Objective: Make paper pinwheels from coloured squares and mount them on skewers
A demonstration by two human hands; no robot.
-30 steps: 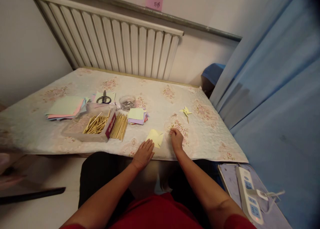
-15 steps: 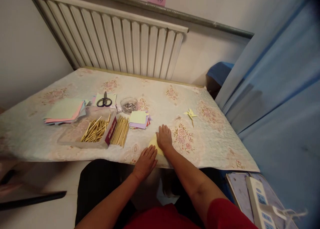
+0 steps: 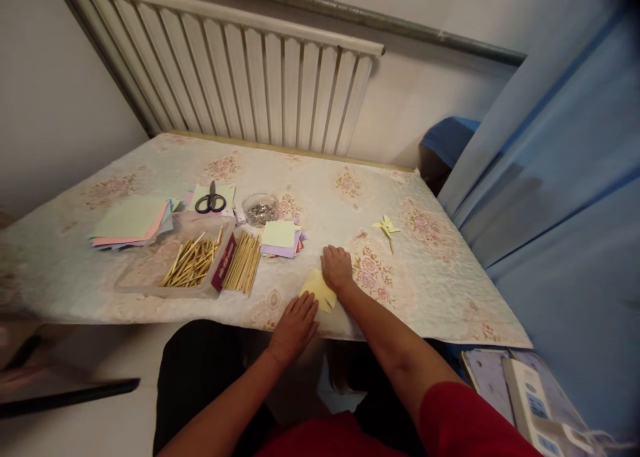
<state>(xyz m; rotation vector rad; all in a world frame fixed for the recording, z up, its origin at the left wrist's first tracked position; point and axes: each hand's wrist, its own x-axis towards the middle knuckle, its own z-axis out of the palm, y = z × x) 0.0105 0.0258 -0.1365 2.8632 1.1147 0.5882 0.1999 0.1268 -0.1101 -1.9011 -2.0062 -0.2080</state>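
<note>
Head view: left hand (image 3: 296,322) lies flat, fingers together and extended, fingertips pressing the near edge of the yellow paper square (image 3: 318,288); nothing is clamped in it; right hand (image 3: 337,269) rests palm-down with fingers loosely curled on the far corner of the same sheet, pressing rather than gripping. The yellow paper square sits on the flowered tablecloth (image 3: 435,277) at the near table edge, between the two hands; a raised flap shows at its lower right, so at least one fold appears made; judged from this, the sheet is at an early stage and no stick or pin is attached to it.

A finished yellow pinwheel (image 3: 386,227) lies well apart to the right; a stack of small coloured squares (image 3: 281,238) lies just beyond the hands. Left of that stack: loose wooden sticks (image 3: 243,262); a clear tray (image 3: 150,267) holding more sticks; a round dish of small metal pieces (image 3: 259,208); scissors (image 3: 211,201); a pile of larger coloured sheets (image 3: 131,221). None of these is touched.
</note>
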